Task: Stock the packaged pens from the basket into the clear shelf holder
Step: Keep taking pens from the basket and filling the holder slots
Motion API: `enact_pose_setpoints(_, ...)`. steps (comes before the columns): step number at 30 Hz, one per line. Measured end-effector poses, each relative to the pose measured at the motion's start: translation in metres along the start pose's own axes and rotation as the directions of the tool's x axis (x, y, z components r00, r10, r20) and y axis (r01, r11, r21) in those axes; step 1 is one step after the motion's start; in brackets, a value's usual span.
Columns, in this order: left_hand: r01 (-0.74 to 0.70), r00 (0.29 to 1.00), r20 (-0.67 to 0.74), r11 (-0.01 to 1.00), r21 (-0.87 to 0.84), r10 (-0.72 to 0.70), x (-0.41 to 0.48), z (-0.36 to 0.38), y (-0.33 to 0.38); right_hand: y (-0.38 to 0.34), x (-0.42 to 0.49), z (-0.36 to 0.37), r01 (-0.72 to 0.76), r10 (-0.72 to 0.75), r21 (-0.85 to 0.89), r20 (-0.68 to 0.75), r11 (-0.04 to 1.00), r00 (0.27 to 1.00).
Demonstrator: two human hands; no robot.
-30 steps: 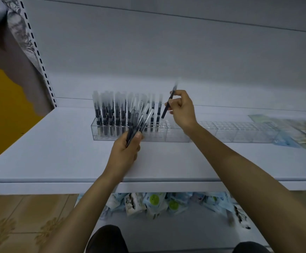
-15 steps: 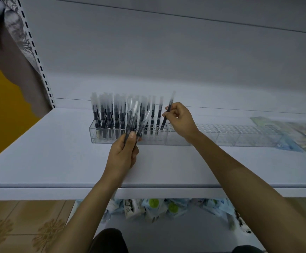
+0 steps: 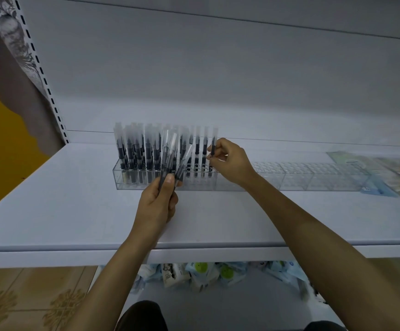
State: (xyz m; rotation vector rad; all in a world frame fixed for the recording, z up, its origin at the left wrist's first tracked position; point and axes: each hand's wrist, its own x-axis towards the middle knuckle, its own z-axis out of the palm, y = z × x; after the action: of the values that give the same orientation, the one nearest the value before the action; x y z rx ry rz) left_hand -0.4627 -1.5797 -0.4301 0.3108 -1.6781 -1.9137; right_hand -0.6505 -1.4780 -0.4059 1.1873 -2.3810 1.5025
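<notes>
A packaged pen (image 3: 213,151) stands upright in the clear holder (image 3: 289,177) near the shelf's (image 3: 51,211) back edge, pinched by the right hand (image 3: 230,163). The left hand (image 3: 157,204) grips a fanned bundle of pens (image 3: 172,158) at the holder's front wall.

White shelf (image 3: 51,211) against a pale back panel (image 3: 218,68); slotted upright (image 3: 42,75) at its left edge; yellow wall (image 3: 1,144) beyond; tan patterned floor tiles (image 3: 27,304) below.

Dim bluish light, soft focus, wide-angle bending at edges
</notes>
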Motion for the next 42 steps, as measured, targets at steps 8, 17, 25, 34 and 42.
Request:
enact_pose_setpoints(8,-0.01,1.0,0.012,1.0,0.011,0.01,0.0,0.0,-0.001,0.002,0.002,0.0,-0.017,0.017,-0.012,-0.03,1.0,0.999)
enact_pose_setpoints(17,-0.011,1.0,0.005,1.0,0.019,0.011,0.001,0.002,0.0,-0.003,0.002,-0.003,-0.1,0.1,0.018,0.013,0.995,0.995)
enact_pose_setpoints(25,-0.018,1.0,0.023,0.999,0.029,0.018,0.0,0.0,0.0,-0.034,-0.031,-0.014,0.028,0.03,0.195,-0.29,0.98,0.957)
enact_pose_setpoints(34,-0.112,0.988,0.107,0.994,0.005,0.111,-0.007,-0.002,0.008,-0.073,-0.086,0.027,-0.107,0.079,0.436,0.081,0.894,0.994)
enact_pose_setpoints(42,-0.145,0.988,0.065,0.983,0.111,0.138,-0.009,-0.003,0.007,-0.083,-0.077,0.016,-0.127,0.129,0.492,0.03,0.861,0.991)
